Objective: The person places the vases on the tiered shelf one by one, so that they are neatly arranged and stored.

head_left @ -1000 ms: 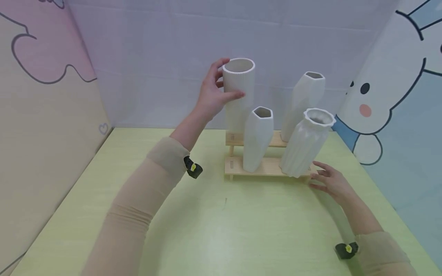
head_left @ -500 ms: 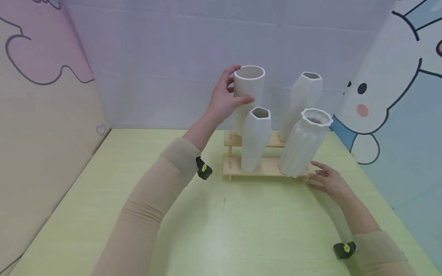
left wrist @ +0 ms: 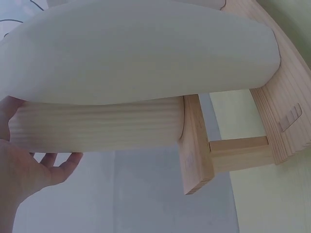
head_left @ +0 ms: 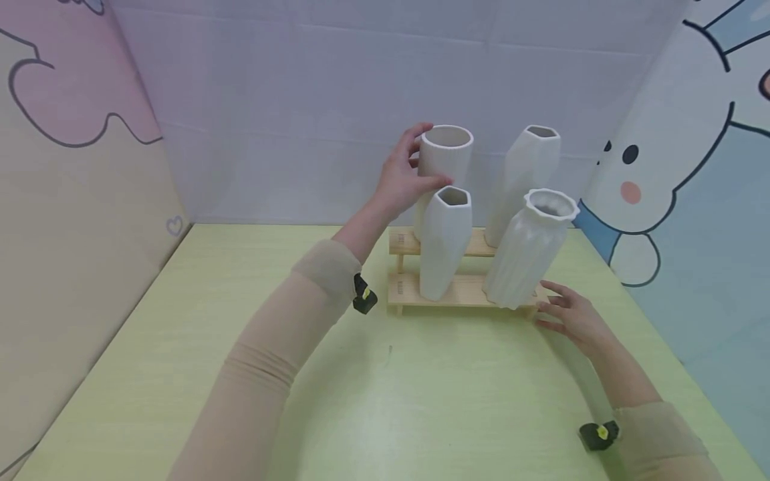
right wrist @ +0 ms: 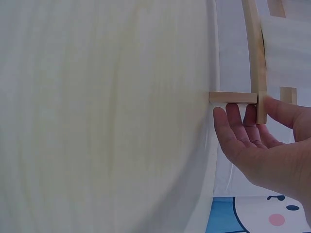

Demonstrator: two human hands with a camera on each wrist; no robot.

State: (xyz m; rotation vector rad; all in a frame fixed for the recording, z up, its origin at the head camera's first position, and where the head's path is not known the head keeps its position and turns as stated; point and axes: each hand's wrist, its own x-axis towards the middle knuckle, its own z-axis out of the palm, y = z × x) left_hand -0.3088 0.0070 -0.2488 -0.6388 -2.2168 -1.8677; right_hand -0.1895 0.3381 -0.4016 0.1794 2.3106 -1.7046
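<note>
My left hand (head_left: 402, 175) grips a white ribbed cylindrical vase (head_left: 450, 160) near its rim, thumb across the front and fingers round the far left side. In the left wrist view this vase's base meets the upper board of a two-step wooden rack (left wrist: 197, 150). A faceted white vase (head_left: 444, 247) on the lower step partly covers it. My right hand (head_left: 574, 321) holds the rack's right end; in the right wrist view the thumb lies over the lower board (right wrist: 257, 58), with the fingers beneath it, beside the leg (right wrist: 232, 97).
A fluted white vase (head_left: 526, 257) with a wavy rim leans on the lower step at the right. Behind it, another faceted vase (head_left: 523, 180) stands on the upper step. A pale curtain (head_left: 289, 120) hangs behind the light table (head_left: 385, 407).
My left hand has moved the cylindrical vase rightward and down onto the upper step, in behind the front faceted vase. The right hand stays at the rack's end.
</note>
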